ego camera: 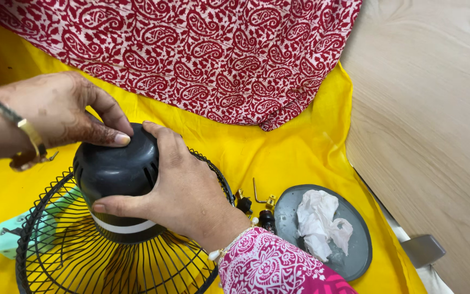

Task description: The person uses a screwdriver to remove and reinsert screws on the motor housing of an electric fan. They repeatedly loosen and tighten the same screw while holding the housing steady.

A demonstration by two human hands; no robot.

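Both your hands are on the black motor housing (116, 170) of the fan, which sits on top of the black wire grill (55, 250), lower left of the view, over the yellow cloth (278, 147). Your right hand (178, 193) is wrapped round the right side of the housing, thumb along the front just above the white band, fingers curled over the top, so it's clasping it. Your left hand (63, 111) comes in from the left w/ fingertips pressed on the top edge, thumb touching too; can't tell how hard it's gripping.

Just right of the grill there's a small bent hex key (257, 191) & some small black/brass bits (257, 209). Next to those, a grey round plate (357, 247) w/ a crumpled white tissue (322, 223) on it. Red patterned fabric (202, 49) lies across the top, wood floor (436, 120) on the right.
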